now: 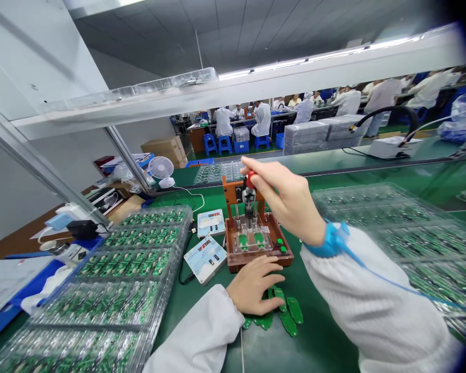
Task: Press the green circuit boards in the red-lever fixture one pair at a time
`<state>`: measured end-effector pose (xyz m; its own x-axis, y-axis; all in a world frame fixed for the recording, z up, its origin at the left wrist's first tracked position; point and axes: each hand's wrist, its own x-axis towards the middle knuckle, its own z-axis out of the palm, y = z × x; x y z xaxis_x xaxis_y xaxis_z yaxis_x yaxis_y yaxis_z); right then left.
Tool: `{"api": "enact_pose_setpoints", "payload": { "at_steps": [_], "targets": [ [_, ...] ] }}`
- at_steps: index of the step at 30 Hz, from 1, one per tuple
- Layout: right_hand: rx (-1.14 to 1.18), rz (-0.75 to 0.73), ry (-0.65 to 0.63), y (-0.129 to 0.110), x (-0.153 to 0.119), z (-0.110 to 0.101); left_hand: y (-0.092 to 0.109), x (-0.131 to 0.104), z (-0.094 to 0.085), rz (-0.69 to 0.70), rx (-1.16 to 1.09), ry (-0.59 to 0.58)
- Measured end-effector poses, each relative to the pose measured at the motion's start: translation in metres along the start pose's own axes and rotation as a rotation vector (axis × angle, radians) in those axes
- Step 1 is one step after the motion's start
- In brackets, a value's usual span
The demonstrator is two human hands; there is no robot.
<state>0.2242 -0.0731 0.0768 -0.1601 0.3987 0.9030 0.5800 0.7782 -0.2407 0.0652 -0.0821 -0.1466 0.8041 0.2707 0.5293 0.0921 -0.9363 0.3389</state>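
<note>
My right hand [285, 197], a blue strap at its wrist, is wrapped round the red knob [250, 180] of a lever on the brown fixture [235, 261]. Two green circuit boards [259, 239] lie side by side under the clear plate of the fixture. In front of it, my left hand [256, 285] rests palm down with its fingers spread, over the edge of a loose pile of green boards [288, 322]. Whatever lies under that palm is hidden. Two green buttons [282, 248] sit at the fixture's right front corner.
Stacked clear trays of green boards [135, 261] stand at the left, and more trays [404, 223] at the right. Two white counter boxes [205, 258] lie left of the fixture. A small fan [161, 168] stands behind. People in white sit at far benches.
</note>
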Motion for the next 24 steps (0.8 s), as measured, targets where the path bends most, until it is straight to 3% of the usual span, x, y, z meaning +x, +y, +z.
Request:
{"api": "enact_pose_setpoints", "payload": {
  "at_steps": [4, 12, 19, 24],
  "targets": [
    [-0.025, -0.049, 0.007, -0.009, -0.036, 0.007, -0.001, 0.0, 0.002, 0.002, -0.007, 0.021],
    [0.053, 0.037, -0.019, 0.005, -0.083, 0.029, 0.0, 0.002, 0.005, -0.014, -0.033, 0.024],
    [0.131, 0.081, 0.023, 0.01, -0.094, 0.039, 0.0, 0.005, 0.008, -0.11, 0.046, -0.004],
    [0.205, 0.135, 0.024, 0.012, -0.097, 0.04, 0.001, 0.003, 0.007, -0.043, 0.054, 0.17]
  ]
}}
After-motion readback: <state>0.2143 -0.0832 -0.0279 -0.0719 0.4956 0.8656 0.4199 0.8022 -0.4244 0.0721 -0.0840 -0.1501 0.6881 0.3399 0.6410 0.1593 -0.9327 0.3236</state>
